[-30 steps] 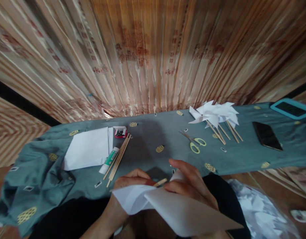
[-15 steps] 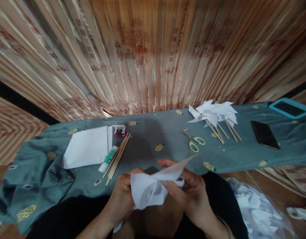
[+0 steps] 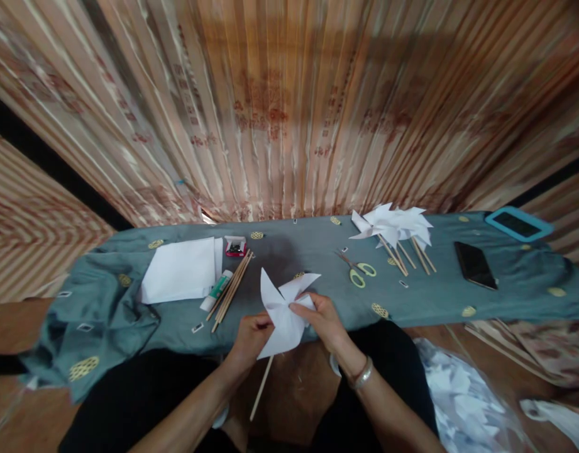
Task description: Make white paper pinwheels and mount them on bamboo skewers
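Observation:
Between my hands is a white paper pinwheel (image 3: 284, 321), its blades spread and its face turned up toward me. A thin wooden stick (image 3: 261, 391) slants down from behind it. My left hand (image 3: 251, 340) is closed at the pinwheel's left edge; what its fingertips grip behind the paper is partly hidden. My right hand (image 3: 324, 319) pinches the pinwheel from the right, with the thumb near its middle and the fingers behind. Beyond my left hand lie a bundle of wooden sticks (image 3: 233, 289) and a green-and-white glue stick (image 3: 217, 290).
A stack of white paper (image 3: 178, 270) and a small red box of pins (image 3: 235, 246) lie left on the cloth-covered table (image 3: 312, 245). Scissors (image 3: 358, 272), finished pinwheels (image 3: 395, 225), a phone (image 3: 475, 265) and a blue-framed tablet (image 3: 519, 223) lie right. A bag of paper pieces (image 3: 468, 393) stands on the floor.
The paper has turned from a crumpled-looking side view to an open pinwheel face, and its stick now shows below. Both hands have shifted slightly; the camera view has moved a little.

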Tool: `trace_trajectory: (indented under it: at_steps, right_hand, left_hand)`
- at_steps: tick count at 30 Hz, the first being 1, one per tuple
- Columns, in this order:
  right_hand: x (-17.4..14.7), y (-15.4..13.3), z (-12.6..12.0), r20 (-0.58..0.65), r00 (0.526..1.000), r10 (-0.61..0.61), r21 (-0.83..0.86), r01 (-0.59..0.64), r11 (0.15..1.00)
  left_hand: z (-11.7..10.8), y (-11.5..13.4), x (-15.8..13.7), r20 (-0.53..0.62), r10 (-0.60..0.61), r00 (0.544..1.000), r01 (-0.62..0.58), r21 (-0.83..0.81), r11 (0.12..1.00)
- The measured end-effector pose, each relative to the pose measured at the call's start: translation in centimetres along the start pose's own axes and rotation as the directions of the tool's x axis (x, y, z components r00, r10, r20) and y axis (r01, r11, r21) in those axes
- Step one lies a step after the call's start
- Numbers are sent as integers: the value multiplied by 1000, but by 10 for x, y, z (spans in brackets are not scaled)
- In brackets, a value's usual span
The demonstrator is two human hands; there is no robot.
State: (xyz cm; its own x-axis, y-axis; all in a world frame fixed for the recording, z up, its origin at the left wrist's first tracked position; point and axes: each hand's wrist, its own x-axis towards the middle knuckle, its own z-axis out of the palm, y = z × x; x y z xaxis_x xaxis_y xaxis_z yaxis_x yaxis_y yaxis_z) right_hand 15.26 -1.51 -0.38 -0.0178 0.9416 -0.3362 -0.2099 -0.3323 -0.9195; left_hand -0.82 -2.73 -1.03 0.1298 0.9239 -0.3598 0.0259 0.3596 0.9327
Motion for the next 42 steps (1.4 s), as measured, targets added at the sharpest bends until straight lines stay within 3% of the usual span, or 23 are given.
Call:
trace_trajectory:
  at_steps: [14, 24, 33, 42]
  right_hand:
    - [-12, 4, 9, 75, 997, 32, -123, -23, 992]
    - [-6, 8, 9, 166, 976, 141, -346, -76, 935]
    - [38, 0, 19, 221, 945, 241, -689, -24, 724]
    - [48, -13, 21, 252, 938, 238, -891, 129, 436]
  left_hand:
    - [-13, -23, -15, -96, 97, 991, -105, -81, 991]
    - [8, -58, -30, -230, -58, 972, -20, -323, 946]
    - [23, -63, -32, -252, -182, 951, 4, -576, 818]
    - [26, -65, -29, -248, -237, 939, 15, -661, 750]
